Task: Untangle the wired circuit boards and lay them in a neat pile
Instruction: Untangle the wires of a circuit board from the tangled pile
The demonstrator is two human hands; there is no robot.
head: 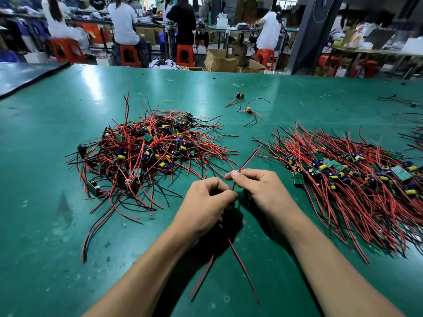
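Observation:
A tangled heap of small circuit boards (146, 154) with red and black wires lies left of centre on the green table (45, 202). To the right spreads a combed-out pile of boards (357, 177), wires all running the same way. Between them, my left hand (203, 207) grips one wired board, mostly hidden inside its curled fingers; red and black leads hang below the wrist toward me. My right hand (258, 186) pinches that board's red and black wire pair (249, 160), which slants up and away to the right.
Two loose wired boards (248, 109) and a yellow rubber band (168, 101) lie farther back on the table. More wires sit at the right edge (414, 133). Beyond the table's far edge, people sit on red stools at other benches, among cardboard boxes.

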